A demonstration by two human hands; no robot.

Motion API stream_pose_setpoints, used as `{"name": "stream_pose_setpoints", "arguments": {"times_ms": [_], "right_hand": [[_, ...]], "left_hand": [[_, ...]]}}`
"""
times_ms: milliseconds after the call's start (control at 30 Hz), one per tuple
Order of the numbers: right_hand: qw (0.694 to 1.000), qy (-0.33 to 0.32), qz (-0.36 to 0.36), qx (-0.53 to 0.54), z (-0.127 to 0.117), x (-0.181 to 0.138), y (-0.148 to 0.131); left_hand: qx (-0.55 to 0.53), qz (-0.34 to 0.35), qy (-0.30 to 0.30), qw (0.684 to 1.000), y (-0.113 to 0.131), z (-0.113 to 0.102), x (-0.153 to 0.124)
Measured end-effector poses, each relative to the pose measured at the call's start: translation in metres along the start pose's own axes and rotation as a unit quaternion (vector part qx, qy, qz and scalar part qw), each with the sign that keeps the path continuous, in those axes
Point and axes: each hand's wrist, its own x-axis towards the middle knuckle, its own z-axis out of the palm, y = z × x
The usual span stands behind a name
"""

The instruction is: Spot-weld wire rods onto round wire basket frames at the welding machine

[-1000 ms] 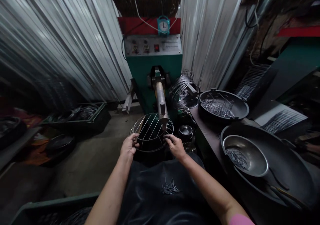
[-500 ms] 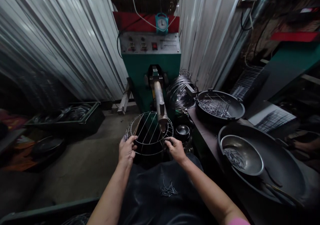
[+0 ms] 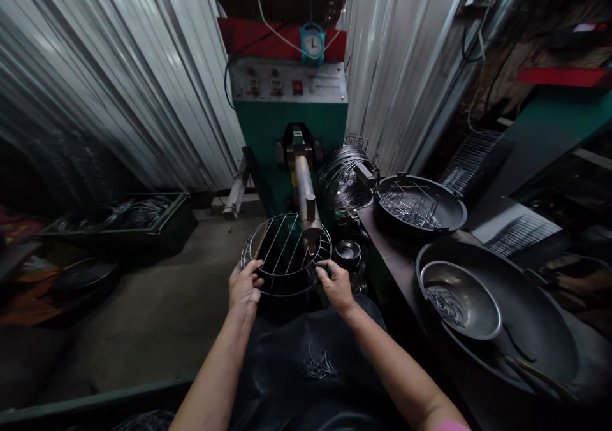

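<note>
A corrugated metal wall (image 3: pixel 157 67) rises behind everything, and against it stands a green machine (image 3: pixel 277 115) with a grey switch panel under a red band. To the right lies a wide black pan (image 3: pixel 530 303); a dark apron (image 3: pixel 268 367) covers the lap. A smaller black pan (image 3: pixel 454 211) beyond holds a tangle of metal wire pieces. The round wire rack (image 3: pixel 287 252) is held out before the machine, over the apron's far edge, just under the tip of a metal arm (image 3: pixel 305 192) — whether they touch, I cannot tell. Inside the wide pan sits a steel bowl (image 3: pixel 478 297) with thin curved bits. The left hand (image 3: pixel 246 284) is clamped on the rack's near left edge, thumb above. The right hand (image 3: pixel 336 284) has its fingertips pinched together at the near right edge — on the rim or a small piece, I cannot tell. A blue clock (image 3: pixel 313 43) hangs above the panel. Smallest are the loose wire bits (image 3: pixel 319 366) heaped on the apron.
</note>
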Motion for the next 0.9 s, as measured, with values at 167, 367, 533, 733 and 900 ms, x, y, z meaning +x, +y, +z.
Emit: {"name": "stream_pose_setpoints", "arguments": {"times_ms": [167,367,533,733,900], "right_hand": [[1.0,0.006,-0.008,0.004,0.003,0.004,-0.002],[1.0,0.012,-0.009,0.005,0.003,0.013,-0.003],[1.0,0.005,-0.006,0.018,0.007,0.02,0.003],[0.999,0.006,0.003,0.053,-0.005,0.002,0.008],[0.999,0.031,0.021,0.016,-0.057,-0.035,0.031]], "left_hand": [[-0.011,-0.007,0.015,1.0,0.001,0.003,0.004],[-0.012,-0.015,0.045,0.999,-0.003,0.009,0.013],[0.028,-0.011,0.057,0.998,-0.002,0.011,0.014],[0.02,-0.048,0.077,0.996,0.003,0.01,0.006],[0.094,-0.031,0.078,0.992,0.002,0.005,0.007]]}}
